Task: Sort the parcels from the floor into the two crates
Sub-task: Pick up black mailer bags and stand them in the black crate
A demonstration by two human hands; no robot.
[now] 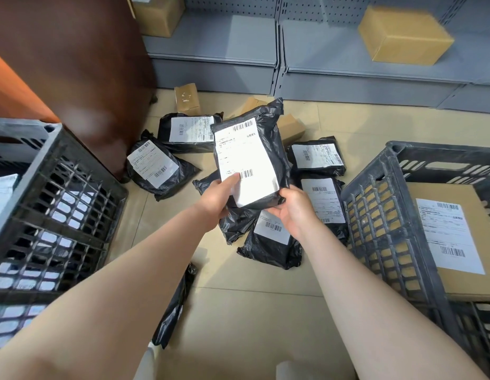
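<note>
Held parcel: I have a black poly mailer (268,138) up over the floor pile, long axis running away from me, white label facing up.
Left hand (215,197): fingers clamped on its near left corner.
Right hand (291,212): fingers pinch its near right edge.
Left crate (60,165): black lattice plastic, light parcels inside.
Right crate (375,204): flat labelled cardboard box (427,237).

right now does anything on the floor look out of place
One black bag parcel lies apart from the main pile, near the left crate, close to the person's feet. It could be missed or trodden on.
</note>
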